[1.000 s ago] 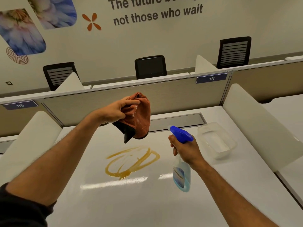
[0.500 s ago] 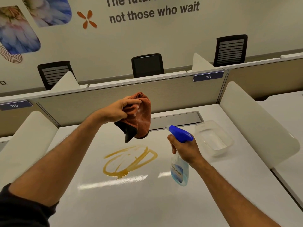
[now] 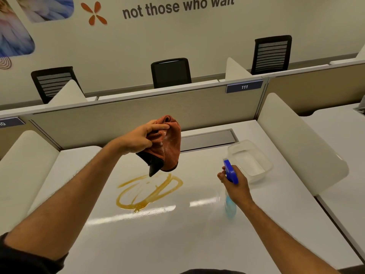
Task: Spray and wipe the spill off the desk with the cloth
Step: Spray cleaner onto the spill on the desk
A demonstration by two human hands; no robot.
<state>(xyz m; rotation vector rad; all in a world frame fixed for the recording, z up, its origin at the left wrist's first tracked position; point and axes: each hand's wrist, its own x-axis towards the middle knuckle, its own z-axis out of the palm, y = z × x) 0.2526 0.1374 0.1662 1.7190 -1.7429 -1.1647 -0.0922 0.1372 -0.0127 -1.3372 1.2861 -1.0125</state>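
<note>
Two hands are being held above the bench (image 3: 197, 244). The spray bottle (image 3: 230, 204) is being gripped upright by the right hand (image 3: 236, 186), nozzle pointing away toward the partition. The cloth (image 3: 167, 145) is being clutched, hanging down, by the left hand (image 3: 138, 138) over the spill (image 3: 148, 191).

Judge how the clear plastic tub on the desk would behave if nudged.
The clear tub looks thin-walled and empty, so probably light. On the glossy desk it would likely slide rather than tip, given its low, wide shape.
</note>
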